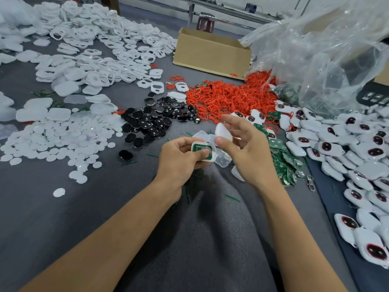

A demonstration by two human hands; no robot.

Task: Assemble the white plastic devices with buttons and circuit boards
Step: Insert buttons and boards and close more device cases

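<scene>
We see a white shell (205, 151), open side up, green circuit board (202, 149) seated inside. A plain white cover (224, 131) sits tilted, just up-right of the shell.

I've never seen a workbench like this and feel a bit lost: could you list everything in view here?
white frames: many, white, far left heap
white discs: many, white, near left
black buttons: a pile, black, centre
red rings: a heap, red, behind the hands
circuit boards: many, green, right of the hands
finished devices: many, white with dark windows, right side
cardboard box: one, brown, far centre
plastic bag: one, clear, far right
left hand: grips a white shell with a green board in it
right hand: holds a white cover
</scene>
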